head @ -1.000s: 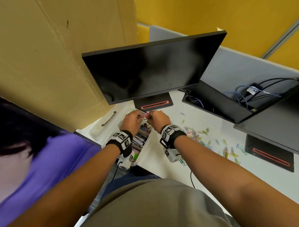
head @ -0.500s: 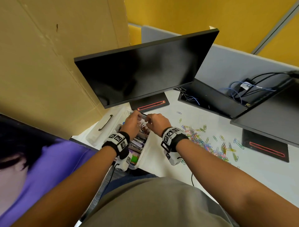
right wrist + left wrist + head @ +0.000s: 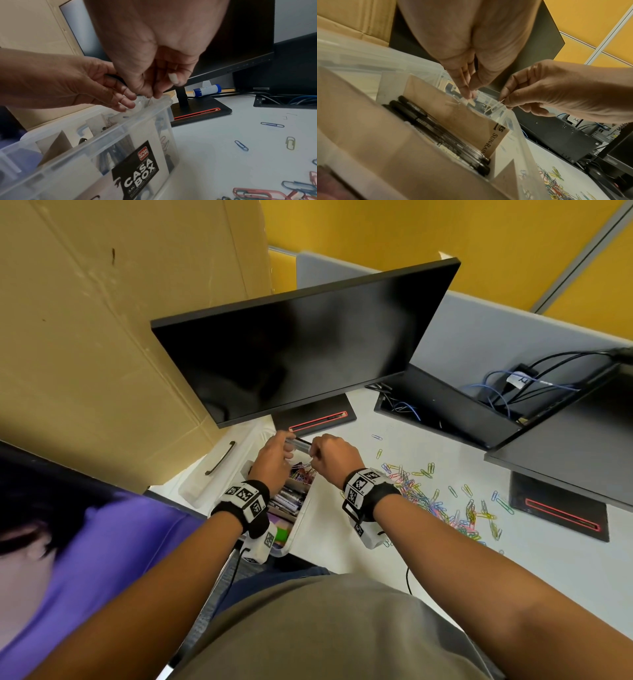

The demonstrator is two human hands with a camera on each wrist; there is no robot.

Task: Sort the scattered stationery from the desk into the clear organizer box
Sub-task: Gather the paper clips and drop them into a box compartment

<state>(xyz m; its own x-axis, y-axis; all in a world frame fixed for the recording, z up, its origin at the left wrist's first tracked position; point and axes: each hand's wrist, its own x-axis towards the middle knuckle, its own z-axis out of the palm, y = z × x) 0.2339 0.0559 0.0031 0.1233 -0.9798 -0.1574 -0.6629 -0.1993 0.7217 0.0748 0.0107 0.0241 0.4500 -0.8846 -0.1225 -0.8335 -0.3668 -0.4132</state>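
Note:
The clear organizer box (image 3: 298, 525) stands at the desk's left edge, with black pens (image 3: 436, 129) and cardboard dividers (image 3: 453, 119) inside. Both hands meet over its far end. My left hand (image 3: 274, 457) pinches a small clear plastic case (image 3: 298, 444) just above the rim. My right hand (image 3: 329, 457) pinches a thin pale paper clip (image 3: 500, 101) beside that case, seen over the box (image 3: 102, 155) edge under the right hand (image 3: 154, 81). A heap of coloured paper clips (image 3: 421, 498) lies scattered on the white desk to the right.
A black monitor (image 3: 301, 347) hangs over the box's far end, its base (image 3: 315, 416) just behind the hands. The box lid (image 3: 219, 460) lies to the left. A second monitor base (image 3: 558, 508) and a cable tray (image 3: 438, 405) sit right. A person in purple (image 3: 85, 559) is at left.
Both hands have moved together a little farther from me, to the far end of the box. The left hand now holds the clear case.

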